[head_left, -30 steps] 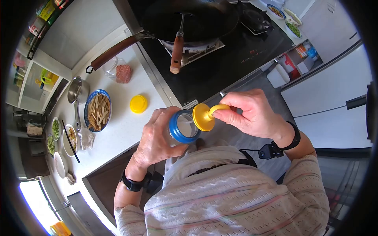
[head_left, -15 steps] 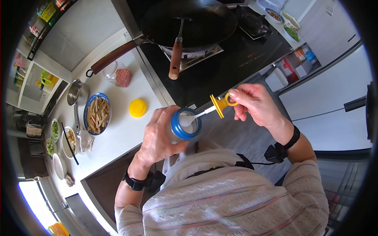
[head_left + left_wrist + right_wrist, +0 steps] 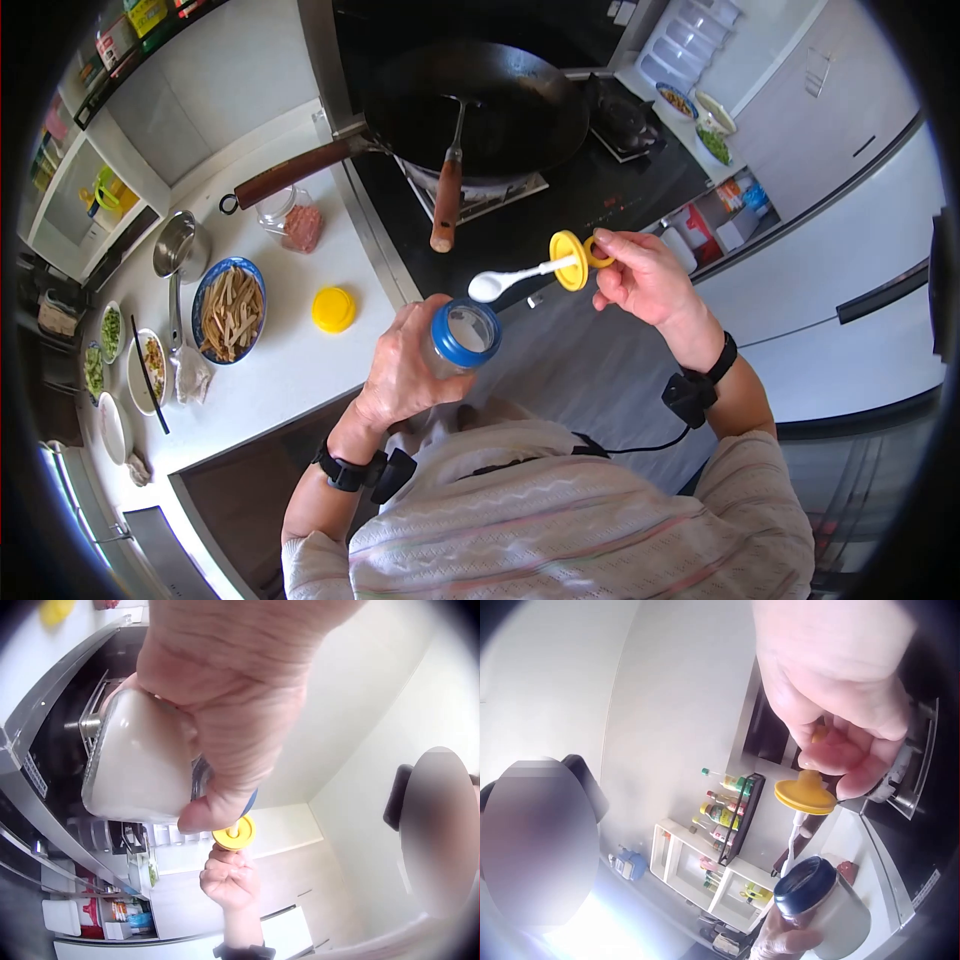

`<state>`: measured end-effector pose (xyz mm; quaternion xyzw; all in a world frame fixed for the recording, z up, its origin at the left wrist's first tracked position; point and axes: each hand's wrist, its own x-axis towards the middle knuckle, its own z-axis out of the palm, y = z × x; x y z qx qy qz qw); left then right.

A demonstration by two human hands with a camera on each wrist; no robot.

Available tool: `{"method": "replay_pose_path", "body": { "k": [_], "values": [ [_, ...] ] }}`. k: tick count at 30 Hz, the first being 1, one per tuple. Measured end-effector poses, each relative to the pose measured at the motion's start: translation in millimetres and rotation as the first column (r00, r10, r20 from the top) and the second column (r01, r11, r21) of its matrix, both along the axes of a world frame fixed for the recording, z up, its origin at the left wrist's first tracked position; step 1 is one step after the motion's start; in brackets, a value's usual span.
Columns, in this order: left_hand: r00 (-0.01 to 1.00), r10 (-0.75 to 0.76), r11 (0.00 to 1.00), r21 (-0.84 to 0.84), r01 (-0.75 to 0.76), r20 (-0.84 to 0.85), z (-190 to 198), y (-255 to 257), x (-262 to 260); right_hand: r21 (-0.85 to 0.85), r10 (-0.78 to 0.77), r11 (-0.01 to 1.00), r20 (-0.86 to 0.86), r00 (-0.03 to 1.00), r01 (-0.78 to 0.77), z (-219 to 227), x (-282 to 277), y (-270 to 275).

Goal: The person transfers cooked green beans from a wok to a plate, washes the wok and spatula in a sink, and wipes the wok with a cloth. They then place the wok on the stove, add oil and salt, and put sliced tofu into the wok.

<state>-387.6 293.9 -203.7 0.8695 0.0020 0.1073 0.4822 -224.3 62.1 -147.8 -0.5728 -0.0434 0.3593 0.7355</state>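
My left hand [image 3: 408,362] grips a glass jar [image 3: 462,337] with a blue rim, open at the top and filled with white powder. In the left wrist view the jar [image 3: 141,761] sits in the curled fingers [image 3: 225,712]. My right hand [image 3: 628,268] pinches the ring of a yellow lid [image 3: 570,260] that carries a white spoon [image 3: 490,286]. The spoon's bowl, which holds white powder, hangs just above and behind the jar mouth, over the stove's front edge. In the right wrist view the yellow lid [image 3: 806,796] and spoon stem [image 3: 790,846] hang above the jar [image 3: 823,904].
A black wok [image 3: 478,105] stands on the stove with a wooden-handled spatula [image 3: 446,200] in it. On the white counter [image 3: 290,360] lie a loose yellow cap [image 3: 333,309], a plate of tofu strips [image 3: 229,308], a jar of minced meat [image 3: 294,222], a steel pot [image 3: 180,246] and small dishes [image 3: 140,360].
My right hand has lifted the spoon out of the jar and raised it, loaded with white powder, toward the stove. The left hand keeps holding the jar.
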Motion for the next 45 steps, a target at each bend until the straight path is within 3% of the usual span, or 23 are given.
{"method": "replay_pose_path", "body": {
  "k": [4, 6, 11, 14, 17, 22, 25, 28, 31, 34, 36, 38, 40, 42, 44, 45],
  "values": [
    [0.999, -0.007, 1.000, -0.016, 0.006, -0.042, -4, 6, -2, 0.099, -0.053, 0.994, 0.002, 0.999, 0.053, 10, 49, -1],
    [1.000, -0.002, 1.000, -0.030, 0.001, -0.011, -5, 9, -6, 0.082, -0.151, 0.985, -0.007, 0.989, 0.151, 24, 77, 5],
    [0.999, 0.043, 0.999, -0.024, -0.044, -0.018, -11, 18, -18, -0.109, -0.209, 0.959, 0.346, 0.915, 0.261, 13, 165, 39],
    [0.997, 0.063, 0.998, -0.011, -0.064, -0.049, -9, 22, -23, -0.314, -0.179, 0.856, 0.565, 0.805, 0.411, 13, 179, 77],
    [0.994, 0.093, 0.995, -0.016, -0.094, -0.053, -12, 26, -27, -0.321, -0.181, 0.817, 0.647, 0.741, 0.480, 18, 184, 89],
    [0.990, 0.121, 0.992, -0.038, -0.124, -0.071, -10, 30, -27, -0.399, -0.088, 0.796, 0.669, 0.738, 0.456, 14, 182, 85],
    [0.990, 0.124, 0.991, -0.033, -0.127, -0.067, -9, 33, -26, -0.270, -0.201, 0.865, 0.584, 0.787, 0.422, 19, 181, 75],
    [0.989, 0.135, 0.989, -0.047, -0.138, -0.056, -8, 35, -23, -0.058, -0.212, 0.963, 0.431, 0.877, 0.261, 32, 166, 53],
    [0.986, 0.156, 0.985, -0.071, -0.160, -0.051, -4, 38, -22, -0.005, -0.058, 0.998, 0.378, 0.924, 0.065, 54, 113, 45],
    [0.980, 0.187, 0.976, -0.105, -0.193, -0.069, 0, 42, -26, -0.031, 0.147, 0.988, 0.450, 0.881, -0.149, 56, 54, 56],
    [0.984, 0.170, 0.980, -0.098, -0.174, -0.048, 11, 47, -29, -0.273, 0.377, 0.923, 0.504, 0.777, -0.270, 61, 15, 72],
    [0.982, 0.179, 0.981, -0.060, -0.182, -0.053, 18, 55, -36, -0.355, 0.492, 0.870, 0.563, 0.664, -0.342, 63, -17, 94],
    [0.988, 0.137, 0.988, -0.067, -0.141, -0.067, 24, 65, -43, -0.345, 0.502, 0.862, 0.682, 0.531, -0.372, 57, -36, 116],
    [0.992, 0.104, 0.994, -0.033, -0.106, -0.075, 31, 79, -49, -0.433, 0.554, 0.806, 0.792, 0.258, -0.403, 54, -44, 136],
    [0.994, 0.073, 0.997, -0.011, -0.074, -0.080, 36, 96, -56, -0.497, 0.555, 0.789, 0.829, 0.072, -0.362, 53, -58, 159],
    [0.996, 0.036, 0.999, -0.018, -0.037, -0.076, 37, 106, -59, -0.491, 0.537, 0.792, 0.843, 0.033, -0.363, 51, -67, 173]
  ]
}}
